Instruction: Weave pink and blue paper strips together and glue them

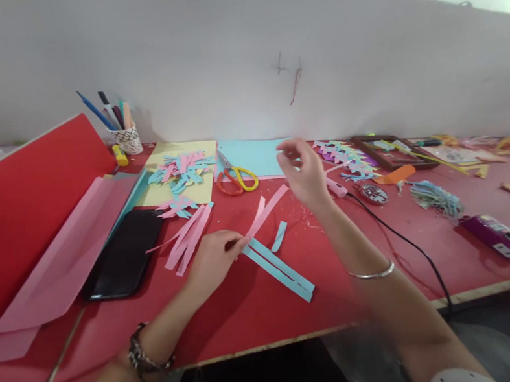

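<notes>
Left hand (212, 259): fingertips pinching pink strip (267, 212); blue strips (276, 269) just beside. Right hand (305, 172): raised, half-curled, any hold unclear. Scissors (232, 168) beyond, phone (123, 257) left.

Soft light, stretched blurry edges

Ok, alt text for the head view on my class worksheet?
A person's left hand pinches a pink paper strip beside blue strips on a red table, the right hand raised nearby. Behind them, scissors lie beside a heap of cut paper pieces on a yellow sheet.
</notes>
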`<action>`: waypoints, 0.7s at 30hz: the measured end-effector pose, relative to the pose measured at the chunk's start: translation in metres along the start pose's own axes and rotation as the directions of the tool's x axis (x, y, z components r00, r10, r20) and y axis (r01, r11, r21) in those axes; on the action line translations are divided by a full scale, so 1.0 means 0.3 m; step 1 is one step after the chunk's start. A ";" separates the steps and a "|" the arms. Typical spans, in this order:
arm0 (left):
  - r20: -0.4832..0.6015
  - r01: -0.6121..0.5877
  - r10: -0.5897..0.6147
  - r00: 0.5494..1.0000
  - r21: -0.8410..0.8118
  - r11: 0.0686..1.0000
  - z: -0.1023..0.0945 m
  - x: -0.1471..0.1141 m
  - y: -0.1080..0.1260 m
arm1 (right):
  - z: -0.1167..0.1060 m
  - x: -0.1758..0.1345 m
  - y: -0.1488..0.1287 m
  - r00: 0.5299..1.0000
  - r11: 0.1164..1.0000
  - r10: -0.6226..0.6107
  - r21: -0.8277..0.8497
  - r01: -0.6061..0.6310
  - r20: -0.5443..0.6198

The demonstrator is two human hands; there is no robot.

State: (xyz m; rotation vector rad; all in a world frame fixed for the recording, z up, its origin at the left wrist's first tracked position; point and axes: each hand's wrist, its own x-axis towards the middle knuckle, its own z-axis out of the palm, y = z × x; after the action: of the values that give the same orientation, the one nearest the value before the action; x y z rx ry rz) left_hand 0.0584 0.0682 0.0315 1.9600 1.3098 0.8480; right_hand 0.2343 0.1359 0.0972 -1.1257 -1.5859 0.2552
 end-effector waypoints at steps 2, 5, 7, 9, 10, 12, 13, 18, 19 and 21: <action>0.003 0.004 -0.004 1.000 -0.007 1.000 0.003 0.000 -0.004 | 0.038 0.014 -0.035 0.957 0.992 -0.105 -0.040 0.120 0.269; 0.005 0.009 -0.009 1.000 -0.006 1.000 0.001 0.001 -0.011 | 0.127 0.016 -0.058 0.765 0.969 -0.147 -0.064 0.239 0.627; -0.001 0.012 -0.012 1.000 0.005 1.000 -0.003 0.002 -0.015 | 0.194 0.011 -0.052 0.668 0.949 -0.119 -0.113 0.294 0.734; -0.005 0.018 -0.018 1.000 0.014 1.000 -0.007 0.004 -0.018 | 0.255 0.005 -0.035 0.583 0.929 -0.033 -0.191 0.318 0.812; -0.005 0.023 -0.023 1.000 0.016 1.000 -0.008 0.006 -0.019 | 0.281 0.003 -0.025 0.545 0.920 0.003 -0.216 0.327 0.839; 0.000 0.031 -0.031 1.000 0.024 0.999 -0.010 0.008 -0.020 | 0.321 -0.001 -0.007 0.483 0.914 0.027 -0.217 0.342 0.875; 0.003 0.035 -0.035 0.999 0.029 0.999 -0.010 0.010 -0.020 | 0.335 -0.004 0.001 0.465 0.915 0.026 -0.209 0.346 0.885; 0.010 0.053 -0.053 0.999 0.053 0.997 -0.003 0.018 -0.023 | 0.377 -0.031 0.035 0.470 0.917 0.024 -0.207 0.342 0.882; 0.010 0.057 -0.057 0.998 0.055 0.997 -0.002 0.019 -0.024 | 0.382 -0.036 0.043 0.480 0.918 0.024 -0.210 0.338 0.877; 0.012 0.062 -0.063 0.998 0.056 0.996 0.000 0.021 -0.025 | 0.389 -0.043 0.060 0.504 0.922 0.018 -0.209 0.326 0.864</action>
State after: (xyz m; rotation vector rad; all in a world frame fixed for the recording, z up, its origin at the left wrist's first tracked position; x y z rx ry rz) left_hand 0.0561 0.0765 0.0267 1.9534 1.3935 0.7747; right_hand 0.1435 0.1805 0.0350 -1.1699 -2.7239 0.4729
